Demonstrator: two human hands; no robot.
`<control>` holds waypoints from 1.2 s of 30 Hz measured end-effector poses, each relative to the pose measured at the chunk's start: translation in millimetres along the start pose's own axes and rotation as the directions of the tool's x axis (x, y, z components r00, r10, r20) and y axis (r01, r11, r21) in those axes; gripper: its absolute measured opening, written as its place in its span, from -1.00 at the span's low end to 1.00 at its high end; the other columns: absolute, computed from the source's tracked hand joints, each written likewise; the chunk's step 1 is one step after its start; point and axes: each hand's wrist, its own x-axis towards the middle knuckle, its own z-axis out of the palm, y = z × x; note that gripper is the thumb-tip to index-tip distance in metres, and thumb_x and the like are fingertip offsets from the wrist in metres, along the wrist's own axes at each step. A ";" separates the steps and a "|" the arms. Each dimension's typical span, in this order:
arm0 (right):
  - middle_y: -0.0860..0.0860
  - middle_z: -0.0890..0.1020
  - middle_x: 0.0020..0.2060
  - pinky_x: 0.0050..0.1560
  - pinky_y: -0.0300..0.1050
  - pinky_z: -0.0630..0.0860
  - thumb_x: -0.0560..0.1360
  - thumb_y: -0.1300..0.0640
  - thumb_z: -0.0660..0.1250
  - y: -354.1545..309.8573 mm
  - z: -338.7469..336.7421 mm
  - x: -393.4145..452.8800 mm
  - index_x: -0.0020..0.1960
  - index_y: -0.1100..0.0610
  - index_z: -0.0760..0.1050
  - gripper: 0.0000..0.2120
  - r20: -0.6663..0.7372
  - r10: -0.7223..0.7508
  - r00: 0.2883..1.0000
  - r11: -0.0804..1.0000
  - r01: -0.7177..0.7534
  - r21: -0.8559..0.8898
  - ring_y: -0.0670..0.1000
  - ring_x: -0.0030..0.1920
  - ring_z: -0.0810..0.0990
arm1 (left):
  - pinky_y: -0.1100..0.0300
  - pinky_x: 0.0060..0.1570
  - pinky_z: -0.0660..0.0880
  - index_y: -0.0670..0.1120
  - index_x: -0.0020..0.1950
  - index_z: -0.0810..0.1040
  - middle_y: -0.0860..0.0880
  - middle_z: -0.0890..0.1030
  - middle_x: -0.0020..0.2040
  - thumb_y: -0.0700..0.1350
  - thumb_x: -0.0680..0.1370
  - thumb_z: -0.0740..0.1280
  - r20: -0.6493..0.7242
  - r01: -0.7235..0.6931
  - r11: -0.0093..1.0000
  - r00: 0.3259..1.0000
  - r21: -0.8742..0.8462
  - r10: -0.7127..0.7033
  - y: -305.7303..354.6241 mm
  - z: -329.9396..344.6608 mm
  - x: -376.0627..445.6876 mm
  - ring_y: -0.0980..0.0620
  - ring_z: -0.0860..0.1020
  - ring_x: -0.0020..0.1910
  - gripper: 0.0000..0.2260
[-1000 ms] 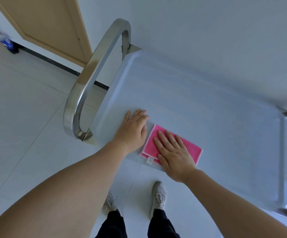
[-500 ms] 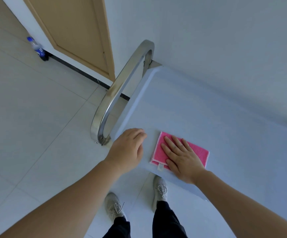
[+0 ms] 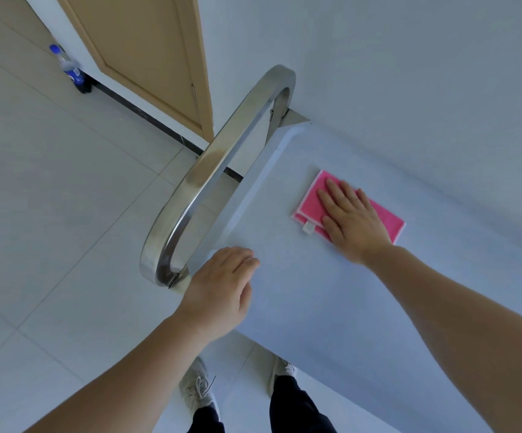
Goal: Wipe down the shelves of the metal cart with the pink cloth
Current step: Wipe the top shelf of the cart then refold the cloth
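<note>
The metal cart's top shelf [image 3: 363, 307] fills the right half of the head view, pale and flat with a raised rim. A folded pink cloth [image 3: 311, 203] with a small white tag lies on it toward the far left part. My right hand [image 3: 352, 218] presses flat on the cloth with straight, spread fingers. My left hand [image 3: 222, 292] rests over the shelf's near left corner, fingers loosely bent, right beside the base of the cart's steel handle [image 3: 219, 170].
The looped steel handle rises at the cart's left end. A white wall runs behind the cart. A wooden door [image 3: 141, 54] and a blue-capped bottle [image 3: 70, 70] stand on the tiled floor at the far left. My shoes [image 3: 198, 389] are under the shelf's near edge.
My right hand has pushed the pink cloth away from the near edge toward the far side of the shelf. My left hand stays at the near left corner, its fingers more bent.
</note>
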 end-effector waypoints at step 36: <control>0.06 -0.09 0.53 0.47 0.14 -0.17 0.55 -0.13 -0.26 -33.7 -30.6 138.7 0.52 0.05 -0.17 -0.42 -0.090 0.140 0.986 0.990 -0.138 0.035 0.13 0.51 -0.15 | 0.07 0.27 0.41 -0.17 0.17 0.59 -0.07 0.52 0.28 -0.07 0.56 0.20 0.067 -0.088 0.994 0.993 -0.065 0.093 -27.0 -3.9 -50.0 -0.02 0.47 0.28 -0.71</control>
